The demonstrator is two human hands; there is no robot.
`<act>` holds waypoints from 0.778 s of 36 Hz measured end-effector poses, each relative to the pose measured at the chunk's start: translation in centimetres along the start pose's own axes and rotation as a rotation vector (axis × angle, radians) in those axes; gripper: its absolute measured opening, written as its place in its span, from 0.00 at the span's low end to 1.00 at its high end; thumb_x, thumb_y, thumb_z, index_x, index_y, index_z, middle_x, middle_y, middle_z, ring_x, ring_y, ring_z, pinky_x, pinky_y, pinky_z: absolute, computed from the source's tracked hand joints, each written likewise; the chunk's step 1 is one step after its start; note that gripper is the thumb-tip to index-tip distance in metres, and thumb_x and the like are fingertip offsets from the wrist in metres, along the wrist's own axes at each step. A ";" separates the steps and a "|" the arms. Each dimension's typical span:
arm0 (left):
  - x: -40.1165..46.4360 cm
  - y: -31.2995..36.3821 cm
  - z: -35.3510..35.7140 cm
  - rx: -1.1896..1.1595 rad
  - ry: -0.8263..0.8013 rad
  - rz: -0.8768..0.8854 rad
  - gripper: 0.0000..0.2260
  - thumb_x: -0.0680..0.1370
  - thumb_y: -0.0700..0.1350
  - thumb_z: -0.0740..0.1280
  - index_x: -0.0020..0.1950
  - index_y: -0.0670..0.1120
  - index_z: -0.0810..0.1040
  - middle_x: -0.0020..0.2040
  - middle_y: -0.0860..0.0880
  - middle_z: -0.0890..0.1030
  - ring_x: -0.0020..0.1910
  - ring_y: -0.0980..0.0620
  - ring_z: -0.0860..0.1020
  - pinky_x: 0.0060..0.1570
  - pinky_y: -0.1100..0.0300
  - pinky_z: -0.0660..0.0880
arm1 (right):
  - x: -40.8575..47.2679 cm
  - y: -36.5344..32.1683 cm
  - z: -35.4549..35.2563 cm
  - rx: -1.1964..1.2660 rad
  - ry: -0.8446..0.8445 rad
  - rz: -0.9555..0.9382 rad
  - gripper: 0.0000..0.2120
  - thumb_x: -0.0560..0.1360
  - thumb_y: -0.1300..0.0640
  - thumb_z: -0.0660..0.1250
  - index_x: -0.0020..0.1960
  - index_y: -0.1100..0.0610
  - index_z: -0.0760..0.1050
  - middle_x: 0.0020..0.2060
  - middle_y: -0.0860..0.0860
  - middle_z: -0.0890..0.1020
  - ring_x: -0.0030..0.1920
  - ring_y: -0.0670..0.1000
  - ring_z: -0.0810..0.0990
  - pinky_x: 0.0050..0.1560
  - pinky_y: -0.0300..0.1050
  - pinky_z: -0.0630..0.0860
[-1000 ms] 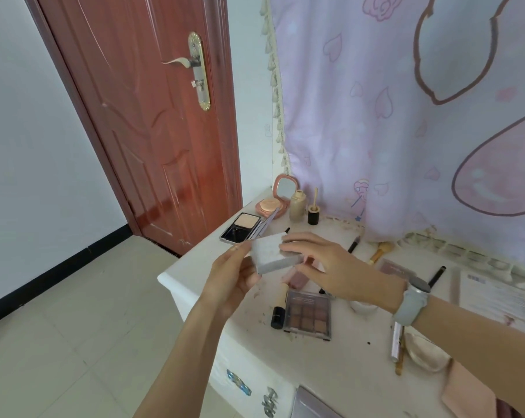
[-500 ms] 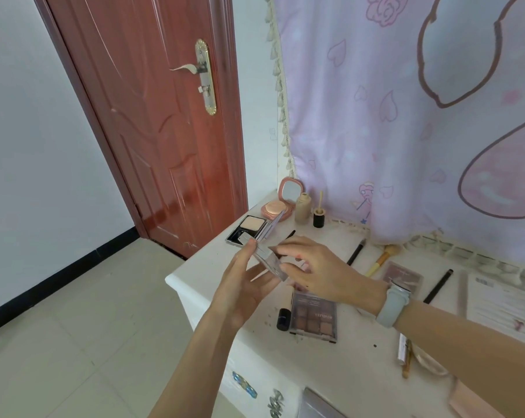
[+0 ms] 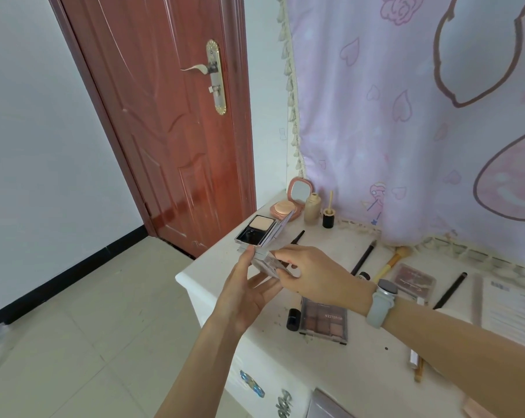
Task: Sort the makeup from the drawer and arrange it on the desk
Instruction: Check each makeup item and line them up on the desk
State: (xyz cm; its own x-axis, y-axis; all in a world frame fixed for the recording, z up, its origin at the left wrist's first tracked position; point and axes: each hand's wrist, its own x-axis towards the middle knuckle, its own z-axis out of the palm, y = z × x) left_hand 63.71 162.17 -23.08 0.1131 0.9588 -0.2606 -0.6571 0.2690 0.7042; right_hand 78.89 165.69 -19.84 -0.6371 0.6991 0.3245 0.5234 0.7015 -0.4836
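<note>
Both hands hold a small silvery makeup palette (image 3: 267, 263) above the left end of the white desk (image 3: 354, 366). My left hand (image 3: 249, 294) supports it from below, thumb on its near-left corner. My right hand (image 3: 312, 274), with a grey watch on the wrist, pinches its right side from above. The palette is tilted and seems partly open; its inside is hidden. On the desk lie an eyeshadow palette (image 3: 324, 320), a black-capped tube (image 3: 292, 319), an open powder case (image 3: 259, 229) and a pink mirror compact (image 3: 288, 202).
A beige bottle (image 3: 312, 207), a small black pot with a wand (image 3: 328, 217), pencils, a brush (image 3: 391, 262) and a reddish palette (image 3: 415, 280) lie further back. Papers (image 3: 511, 312) sit at the right. Pink curtain behind; red door to the left; drawer handles below.
The palette has turned from flat, lid showing, to tilted edge-on. My left hand slid under it, and both hands shifted slightly toward the desk's left end.
</note>
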 end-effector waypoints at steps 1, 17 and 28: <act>0.0 0.1 -0.2 -0.001 0.002 0.006 0.24 0.70 0.54 0.70 0.61 0.43 0.74 0.59 0.35 0.78 0.56 0.38 0.79 0.49 0.50 0.79 | 0.1 -0.1 0.0 0.010 -0.009 0.001 0.13 0.76 0.60 0.62 0.60 0.58 0.76 0.48 0.52 0.80 0.44 0.48 0.75 0.47 0.46 0.75; -0.1 0.6 -1.0 0.028 -0.012 -0.038 0.17 0.70 0.54 0.71 0.53 0.44 0.80 0.56 0.35 0.79 0.55 0.38 0.79 0.47 0.51 0.80 | 1.0 -0.6 0.1 -0.023 -0.122 0.008 0.12 0.75 0.60 0.62 0.57 0.60 0.76 0.41 0.47 0.75 0.41 0.51 0.74 0.44 0.48 0.74; 0.2 1.7 -1.4 -0.033 0.071 0.008 0.16 0.76 0.52 0.66 0.53 0.40 0.78 0.52 0.34 0.81 0.48 0.40 0.82 0.40 0.53 0.80 | 2.5 -0.7 2.8 -0.225 0.075 0.019 0.16 0.72 0.55 0.61 0.59 0.55 0.74 0.47 0.48 0.78 0.40 0.45 0.70 0.34 0.35 0.64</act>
State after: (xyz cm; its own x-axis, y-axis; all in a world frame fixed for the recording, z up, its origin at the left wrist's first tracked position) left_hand 61.55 162.67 -22.84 0.0553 0.9515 -0.3027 -0.6819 0.2575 0.6847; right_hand 75.33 166.60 -20.96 -0.5868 0.7148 0.3804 0.6533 0.6955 -0.2991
